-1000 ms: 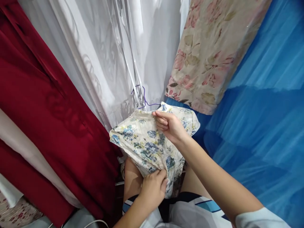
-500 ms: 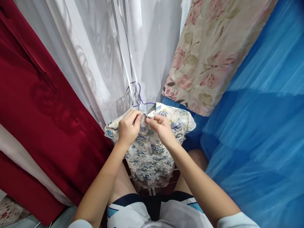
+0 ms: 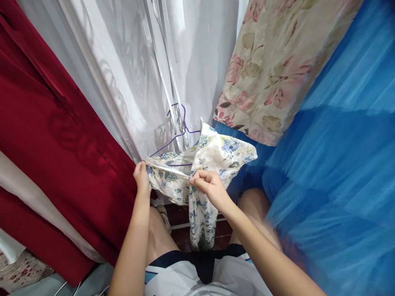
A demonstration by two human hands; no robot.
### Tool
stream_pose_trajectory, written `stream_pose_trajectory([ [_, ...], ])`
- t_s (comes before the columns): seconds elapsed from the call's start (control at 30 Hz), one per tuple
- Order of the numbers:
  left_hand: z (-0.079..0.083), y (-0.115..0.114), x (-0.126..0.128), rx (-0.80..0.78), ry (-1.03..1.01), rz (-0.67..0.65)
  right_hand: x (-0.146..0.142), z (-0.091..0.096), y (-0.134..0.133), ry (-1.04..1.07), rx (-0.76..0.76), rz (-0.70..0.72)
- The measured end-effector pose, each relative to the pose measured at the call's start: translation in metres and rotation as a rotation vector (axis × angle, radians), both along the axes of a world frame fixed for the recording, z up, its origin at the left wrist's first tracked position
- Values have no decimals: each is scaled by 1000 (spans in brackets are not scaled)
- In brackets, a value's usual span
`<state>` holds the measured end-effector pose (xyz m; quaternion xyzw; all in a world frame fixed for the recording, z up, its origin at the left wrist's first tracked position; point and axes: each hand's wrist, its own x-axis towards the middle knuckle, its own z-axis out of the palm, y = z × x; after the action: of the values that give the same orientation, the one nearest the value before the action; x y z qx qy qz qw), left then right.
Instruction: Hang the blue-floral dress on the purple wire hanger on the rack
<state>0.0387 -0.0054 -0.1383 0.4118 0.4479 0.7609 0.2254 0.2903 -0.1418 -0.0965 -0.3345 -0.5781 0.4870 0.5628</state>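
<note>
A white floral shirt (image 3: 212, 156) with blue and yellow flowers hangs on a purple hanger (image 3: 185, 123) in front of me. My left hand (image 3: 142, 176) is closed on the shirt's edge at its left shoulder side, pulling the cloth outward. My right hand (image 3: 208, 183) pinches the shirt's front edge near the middle. The shirt front is apart at the top, and part of the hanger's lower bar shows through the gap. The right half of the shirt still lies over the hanger, while the hanger's left arm is bare.
White curtain-like cloth (image 3: 123, 82) with hanging straps (image 3: 163, 70) is behind the hanger. Red cloth (image 3: 61, 135) drapes on the left. A cream garment with pink flowers (image 3: 271, 78) and blue tulle (image 3: 333, 172) hang on the right. Dark red floor (image 3: 182, 236) shows below.
My left hand has moved left and toward me, drawing the left side of the shirt off the hanger's arm. My right hand has lowered slightly, still pinching the cloth.
</note>
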Motion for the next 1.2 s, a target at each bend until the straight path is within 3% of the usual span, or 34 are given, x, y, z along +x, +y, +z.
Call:
stream_pose_trajectory([
  [0.13,-57,-31,26,-110,-15,-160,13,-25,-6,101,-44,-137],
  [0.23,-76,-56,51,-149,-59,-268,33,-62,-7,241,-95,-332],
  [0.37,-65,-85,85,-114,-124,-357,63,-113,-6,355,-204,-574],
  [0.47,-41,-109,109,-40,-129,-452,77,-134,-8,312,-282,-586],
  [0.57,-23,-140,129,1,-65,-470,80,-131,-13,211,-358,-509],
  [0.7,-17,-181,150,1,124,-569,66,-102,-31,-86,-173,-511],
  [0.8,-10,-199,158,41,331,-621,48,-85,-46,-161,-159,-231],
  [0.87,-3,-201,156,40,449,-616,36,-82,-53,-27,-248,-25],
  [0.93,0,-197,149,0,470,-694,29,-83,-59,128,-353,159],
  [1.07,-18,-182,122,-175,446,-1055,37,-83,-68,205,-443,399],
  [1.2,-52,-178,90,-458,623,-1221,61,-67,-78,175,-403,451],
])
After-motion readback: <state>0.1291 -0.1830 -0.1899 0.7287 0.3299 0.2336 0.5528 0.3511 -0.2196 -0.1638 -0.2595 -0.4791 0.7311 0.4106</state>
